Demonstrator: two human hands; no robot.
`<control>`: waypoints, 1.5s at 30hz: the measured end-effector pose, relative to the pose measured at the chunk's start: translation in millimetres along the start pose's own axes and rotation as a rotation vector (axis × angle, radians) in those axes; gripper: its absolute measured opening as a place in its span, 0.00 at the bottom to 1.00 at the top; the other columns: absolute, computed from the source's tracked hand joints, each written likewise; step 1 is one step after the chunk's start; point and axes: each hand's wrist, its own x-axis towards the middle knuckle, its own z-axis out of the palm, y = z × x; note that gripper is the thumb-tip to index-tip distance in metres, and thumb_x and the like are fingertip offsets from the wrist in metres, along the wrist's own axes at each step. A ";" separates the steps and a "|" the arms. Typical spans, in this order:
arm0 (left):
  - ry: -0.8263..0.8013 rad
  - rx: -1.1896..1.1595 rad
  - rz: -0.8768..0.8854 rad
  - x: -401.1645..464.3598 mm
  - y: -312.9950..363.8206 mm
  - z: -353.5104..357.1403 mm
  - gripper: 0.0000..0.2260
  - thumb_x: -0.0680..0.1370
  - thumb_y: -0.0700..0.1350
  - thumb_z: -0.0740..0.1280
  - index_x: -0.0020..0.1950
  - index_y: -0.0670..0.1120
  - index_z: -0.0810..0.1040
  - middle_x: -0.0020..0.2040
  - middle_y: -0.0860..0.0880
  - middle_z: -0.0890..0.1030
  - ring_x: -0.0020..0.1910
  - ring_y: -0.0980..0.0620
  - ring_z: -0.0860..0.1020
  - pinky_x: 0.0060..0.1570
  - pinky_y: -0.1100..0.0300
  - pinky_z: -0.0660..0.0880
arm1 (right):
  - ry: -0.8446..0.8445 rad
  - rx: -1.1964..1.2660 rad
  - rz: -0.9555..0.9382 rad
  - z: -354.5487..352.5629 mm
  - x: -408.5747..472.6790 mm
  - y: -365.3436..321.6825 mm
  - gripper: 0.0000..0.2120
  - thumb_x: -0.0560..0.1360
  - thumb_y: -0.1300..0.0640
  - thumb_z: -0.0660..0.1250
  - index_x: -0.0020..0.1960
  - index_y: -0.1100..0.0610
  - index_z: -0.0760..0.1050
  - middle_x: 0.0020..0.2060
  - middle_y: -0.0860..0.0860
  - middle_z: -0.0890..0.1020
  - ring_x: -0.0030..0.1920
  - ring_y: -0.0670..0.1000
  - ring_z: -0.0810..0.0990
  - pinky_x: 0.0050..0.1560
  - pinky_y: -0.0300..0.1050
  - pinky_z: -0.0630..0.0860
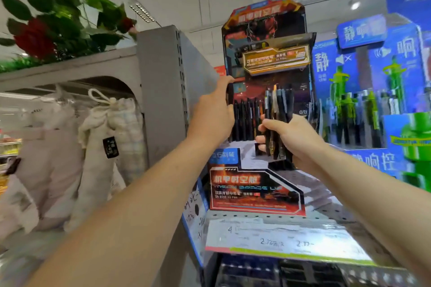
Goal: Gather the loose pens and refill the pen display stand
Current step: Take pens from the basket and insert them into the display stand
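A red and black cardboard pen display stand sits on a shelf in front of me. Several black pens stand upright in its left compartment. My left hand grips the stand's left edge, thumb at the front. My right hand holds a bundle of dark pens upright, just in front of the stand's right side. The bundle's tips stick out below my fingers.
A blue and green pen display stands to the right. A grey shelf upright rises at the left, with cloth bags hanging beyond it and artificial roses on top. A price label strip runs along the shelf's front edge.
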 end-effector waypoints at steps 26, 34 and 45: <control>-0.251 0.122 -0.286 10.2 -10.7 31.2 0.34 0.79 0.43 0.63 0.81 0.52 0.52 0.69 0.43 0.73 0.57 0.45 0.73 0.47 0.62 0.67 | -0.149 0.150 0.000 -7.9 9.7 27.6 0.04 0.80 0.62 0.69 0.53 0.55 0.79 0.38 0.53 0.87 0.42 0.55 0.88 0.37 0.48 0.84; 0.070 -0.114 -0.106 -0.9 -6.1 17.0 0.18 0.81 0.47 0.62 0.72 0.54 0.72 0.58 0.55 0.79 0.56 0.58 0.76 0.55 0.63 0.71 | -0.153 0.137 -0.006 -3.4 8.9 26.3 0.07 0.79 0.62 0.70 0.55 0.53 0.80 0.40 0.50 0.88 0.43 0.54 0.88 0.41 0.50 0.86; 0.003 -0.267 -0.257 4.4 15.7 17.0 0.14 0.76 0.45 0.73 0.58 0.56 0.75 0.38 0.53 0.84 0.35 0.58 0.84 0.46 0.51 0.83 | -0.192 0.020 -0.070 -0.9 5.3 21.2 0.08 0.78 0.61 0.71 0.55 0.52 0.81 0.39 0.55 0.88 0.43 0.57 0.88 0.43 0.52 0.85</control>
